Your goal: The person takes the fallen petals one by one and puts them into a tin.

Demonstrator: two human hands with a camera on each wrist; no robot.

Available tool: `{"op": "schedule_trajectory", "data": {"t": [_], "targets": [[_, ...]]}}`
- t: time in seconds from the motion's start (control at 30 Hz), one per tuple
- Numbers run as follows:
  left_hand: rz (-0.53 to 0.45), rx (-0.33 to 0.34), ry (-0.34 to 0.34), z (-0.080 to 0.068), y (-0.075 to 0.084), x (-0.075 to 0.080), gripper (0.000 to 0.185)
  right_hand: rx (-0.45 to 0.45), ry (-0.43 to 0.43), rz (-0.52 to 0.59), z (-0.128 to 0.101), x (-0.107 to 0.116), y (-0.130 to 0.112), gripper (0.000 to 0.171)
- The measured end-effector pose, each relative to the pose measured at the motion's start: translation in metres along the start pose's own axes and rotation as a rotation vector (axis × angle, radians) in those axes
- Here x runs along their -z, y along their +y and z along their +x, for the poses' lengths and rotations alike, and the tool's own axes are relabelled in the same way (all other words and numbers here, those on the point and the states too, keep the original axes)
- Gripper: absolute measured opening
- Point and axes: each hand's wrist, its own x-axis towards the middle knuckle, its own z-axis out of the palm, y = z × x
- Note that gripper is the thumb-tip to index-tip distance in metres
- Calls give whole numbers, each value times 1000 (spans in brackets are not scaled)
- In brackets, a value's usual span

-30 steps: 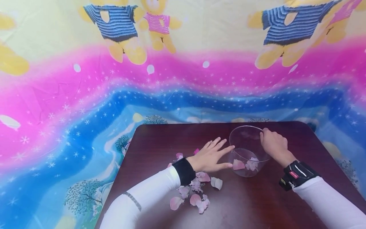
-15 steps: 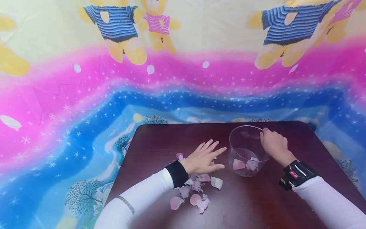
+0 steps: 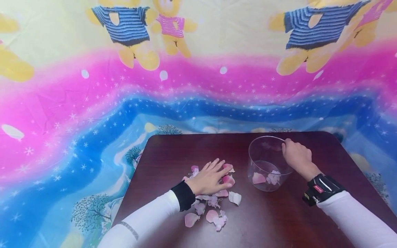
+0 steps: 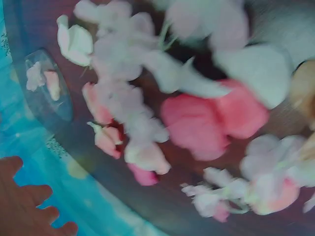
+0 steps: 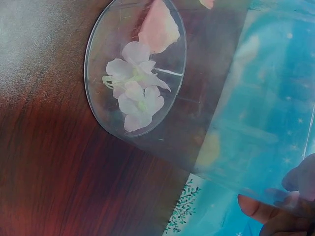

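Observation:
My left hand (image 3: 211,177) is spread palm down, low over scattered petals and blossoms, with nothing in its fingers. Around it lie a deep pink petal (image 3: 228,180), a white petal (image 3: 235,198) and pale blossoms (image 3: 221,222). In the left wrist view the fingertips (image 4: 32,196) show at lower left, and dark pink petals (image 4: 197,123) fill the middle. To the right, my right hand (image 3: 297,156) grips the rim of a clear round container (image 3: 255,166). Inside, a pink petal (image 3: 258,178) and pale flowers (image 5: 140,105) lie on the bottom.
Everything stands on a dark reddish-brown table (image 3: 173,148) with rounded far corners. A printed curtain (image 3: 217,82) with bears and snowflakes hangs right behind the table's far edge. Another pale pink petal (image 3: 191,219) lies nearer the front.
My left hand has drawn back leftward and toward me from the container's side to above the petals, fingers still spread. My right hand and the container have stayed put.

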Motion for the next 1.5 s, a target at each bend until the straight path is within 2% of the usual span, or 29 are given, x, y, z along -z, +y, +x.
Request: {"op": "schedule_trajectory", "data": {"t": [0.23,0.43,0.67,1.0,1.17,1.33,1.5], "targets": [[-29,36,-21,-18,-13,-15,73,4,-8,7,0,0,-3,33],[-49,38,-25,-24,-18,-16,71,5,-6,8,-1,3,-3,33],[-85,77,-21,-33,-25,-17,72,13,-4,9,-1,2,0,32],[-117,136,-14,-47,-33,-30,74,10,0,8,-1,1,-1,32],[-151,164,27,-57,-40,-30,73,12,-3,7,-1,-1,-1,32],[-178,180,82,-65,-53,-25,74,10,3,3,0,0,-2,33],[-174,216,75,-76,-67,-26,78,7,-9,2,0,2,-3,32]]}}
